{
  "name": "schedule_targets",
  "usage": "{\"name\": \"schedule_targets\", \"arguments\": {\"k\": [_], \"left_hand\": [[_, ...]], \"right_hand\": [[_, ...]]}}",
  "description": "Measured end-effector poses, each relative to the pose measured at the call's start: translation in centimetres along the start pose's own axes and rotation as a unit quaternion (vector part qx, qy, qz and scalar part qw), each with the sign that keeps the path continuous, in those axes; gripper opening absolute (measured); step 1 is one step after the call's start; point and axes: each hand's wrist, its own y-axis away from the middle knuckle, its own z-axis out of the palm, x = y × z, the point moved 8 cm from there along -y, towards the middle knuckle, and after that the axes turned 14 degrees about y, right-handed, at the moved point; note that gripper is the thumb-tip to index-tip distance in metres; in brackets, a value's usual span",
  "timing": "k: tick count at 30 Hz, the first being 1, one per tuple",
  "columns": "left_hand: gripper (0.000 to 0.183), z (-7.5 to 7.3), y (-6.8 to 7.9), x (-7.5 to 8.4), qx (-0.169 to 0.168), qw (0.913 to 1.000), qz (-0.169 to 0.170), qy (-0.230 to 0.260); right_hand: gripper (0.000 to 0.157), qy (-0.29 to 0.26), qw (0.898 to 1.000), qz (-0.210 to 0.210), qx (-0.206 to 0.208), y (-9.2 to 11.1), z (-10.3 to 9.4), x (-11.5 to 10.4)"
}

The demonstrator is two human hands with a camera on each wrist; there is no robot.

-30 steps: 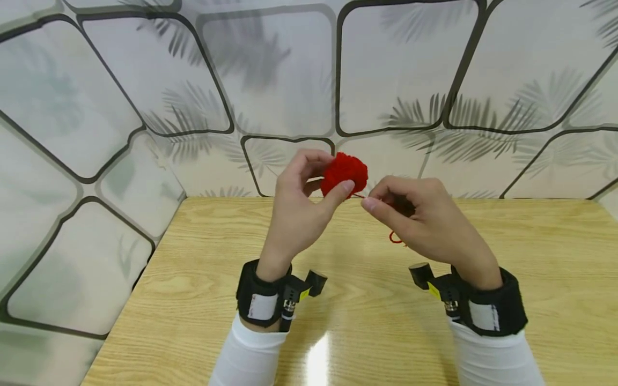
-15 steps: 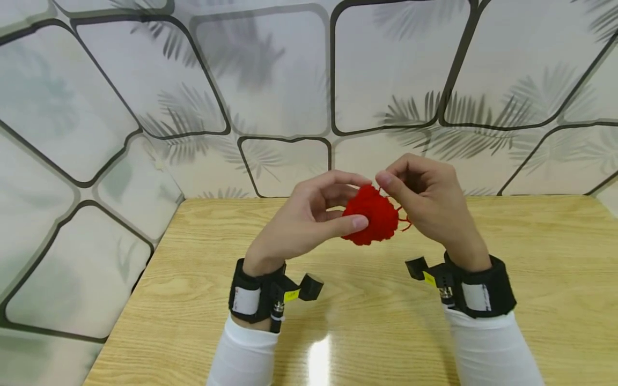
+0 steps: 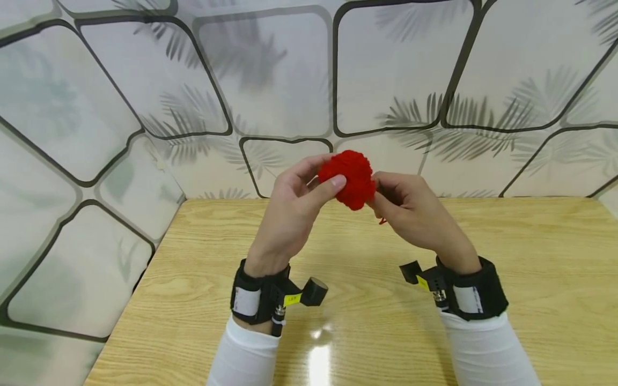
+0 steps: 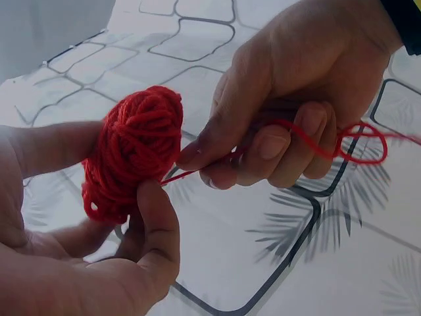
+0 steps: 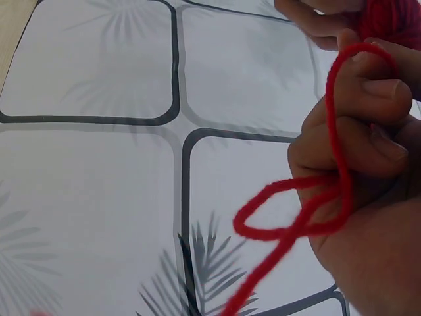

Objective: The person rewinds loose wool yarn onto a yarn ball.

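A small ball of red yarn (image 3: 354,185) is held up above the table's far edge. My left hand (image 3: 292,209) grips it from the left, thumb across its near face and fingers behind. Close on the right, my right hand (image 3: 415,212) pinches the yarn strand (image 4: 179,176) between thumb and forefinger, and a short taut length runs back to the ball. From the right hand's curled fingers hangs the loose yarn tail (image 5: 283,240), looped on itself. The ball (image 4: 135,148) looks wound in crossing layers in the left wrist view.
Below the hands lies a light wood-grain table (image 3: 367,321). Behind it and to the left stands a pale wall covering (image 3: 270,69) with dark outlines and leaf prints. Each wrist wears a black strap with a small camera (image 3: 314,291).
The ball went right and down half a second ago, then back up and left, turning in the left hand. The right hand rose beside it, then came down to its right side.
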Motion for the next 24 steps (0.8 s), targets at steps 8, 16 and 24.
{"name": "schedule_targets", "arguments": {"k": [8,16,24], "left_hand": [[0.041,-1.1,-0.2,0.6,0.079,0.9958,0.046,-0.002],[0.041,-1.9,-0.1,1.2,0.143,0.9769,0.114,-0.110],[0.042,-2.1,0.1,1.5,0.141,0.9679,0.129,-0.163]], "right_hand": [[0.008,0.019,1.000,0.013,-0.009,0.1,0.2,-0.3],[0.006,0.047,0.999,-0.009,-0.010,0.2,0.0,-1.4],[0.004,0.095,0.995,-0.012,0.009,0.5,-1.0,-2.0]]}}
